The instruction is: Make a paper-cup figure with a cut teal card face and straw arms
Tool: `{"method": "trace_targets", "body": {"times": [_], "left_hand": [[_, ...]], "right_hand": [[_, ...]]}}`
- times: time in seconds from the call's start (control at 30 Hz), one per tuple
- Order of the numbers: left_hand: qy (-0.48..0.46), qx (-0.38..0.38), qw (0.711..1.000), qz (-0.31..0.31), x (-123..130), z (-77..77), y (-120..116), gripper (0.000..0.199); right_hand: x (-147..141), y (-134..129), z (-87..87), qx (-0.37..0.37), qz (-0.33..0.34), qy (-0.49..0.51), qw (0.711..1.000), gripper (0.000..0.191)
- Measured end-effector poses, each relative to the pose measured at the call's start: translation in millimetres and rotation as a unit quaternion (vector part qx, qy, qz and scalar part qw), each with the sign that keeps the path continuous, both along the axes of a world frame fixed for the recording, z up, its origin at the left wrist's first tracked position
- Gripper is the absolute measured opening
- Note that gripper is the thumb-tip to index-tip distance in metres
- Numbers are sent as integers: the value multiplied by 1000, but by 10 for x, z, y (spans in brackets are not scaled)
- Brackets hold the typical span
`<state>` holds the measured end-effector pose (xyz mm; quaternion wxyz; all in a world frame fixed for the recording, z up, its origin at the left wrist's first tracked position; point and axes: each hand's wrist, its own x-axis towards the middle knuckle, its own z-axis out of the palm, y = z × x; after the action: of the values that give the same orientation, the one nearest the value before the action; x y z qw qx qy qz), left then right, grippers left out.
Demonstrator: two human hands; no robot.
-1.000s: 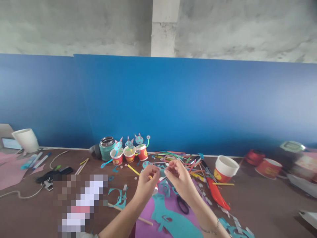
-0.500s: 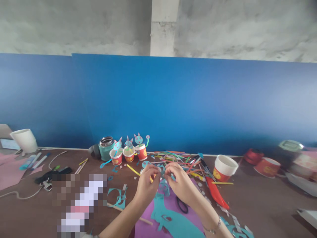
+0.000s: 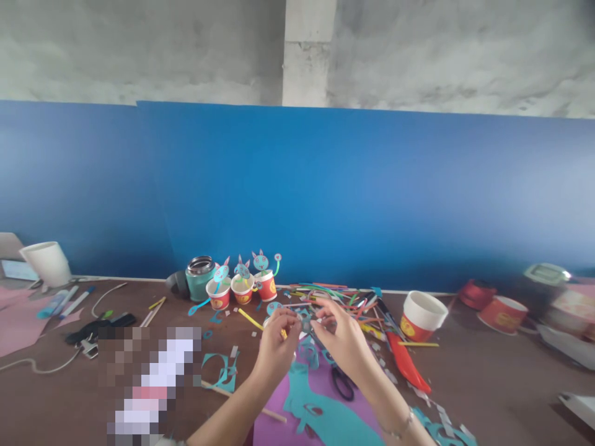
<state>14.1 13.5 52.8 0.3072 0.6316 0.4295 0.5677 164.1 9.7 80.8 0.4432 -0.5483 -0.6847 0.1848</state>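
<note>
My left hand [image 3: 279,339] is closed in a pinch above the purple paper [image 3: 274,406]. Whatever sits between its fingertips is too small to make out. Facing it, my right hand [image 3: 341,331] has thumb and index finger apart, with nothing clearly held. Under both hands lie a cut blue paper shape [image 3: 339,421] with an eye-like mark and dark-handled scissors [image 3: 343,383]. Just behind my left hand a round blue paper face [image 3: 274,307] shows above a cup that is mostly hidden.
Three decorated paper cups [image 3: 242,291] stand by a teal flask [image 3: 199,282]. Behind my right hand lies a heap of coloured sticks [image 3: 325,291]. Further right are a red pointed object [image 3: 409,365] and stacked paper cups [image 3: 423,313]. Blue paper offcuts [image 3: 218,370] lie left.
My right hand's index finger has lifted away from the thumb, and that hand has drawn slightly right of my left. My left hand keeps its pinch in nearly the same place.
</note>
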Motion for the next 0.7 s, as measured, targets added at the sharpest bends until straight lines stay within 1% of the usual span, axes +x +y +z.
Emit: {"method": "trace_targets", "body": {"times": [0.07, 0.1, 0.13, 0.23, 0.33, 0.43, 0.5, 0.6, 0.7], "left_hand": [[-11, -15, 1000, -8, 4, 0, -4, 22], [-17, -22, 1000, -14, 7, -3, -7, 22], [-23, -28, 999, -21, 10, -7, -11, 22], [-58, -51, 996, -44, 18, -24, -21, 22], [-108, -104, 987, -65, 26, -20, -33, 23], [-147, -157, 973, -90, 37, 20, -52, 29], [-165, -179, 964, -106, 43, 49, -64, 29], [-173, -194, 959, -115, 42, 68, -70, 28], [-160, -186, 963, -113, 35, 46, -55, 28]], "right_hand": [[1, 5, 21, -54, 64, 41, 996, 20], [-6, 6, 27, -72, 89, 48, 992, 18], [-17, 7, 29, -80, 101, 46, 991, 21], [-62, 1, 13, -66, 113, 26, 991, 31], [-99, -11, -7, -44, 128, 23, 990, 30], [-111, -19, -14, -12, 115, 16, 993, 28], [-108, -15, -16, 1, 105, 5, 994, 28], [-98, -2, -20, -8, 102, -4, 995, 29], [-80, -2, -16, -12, 116, 6, 993, 30]]}}
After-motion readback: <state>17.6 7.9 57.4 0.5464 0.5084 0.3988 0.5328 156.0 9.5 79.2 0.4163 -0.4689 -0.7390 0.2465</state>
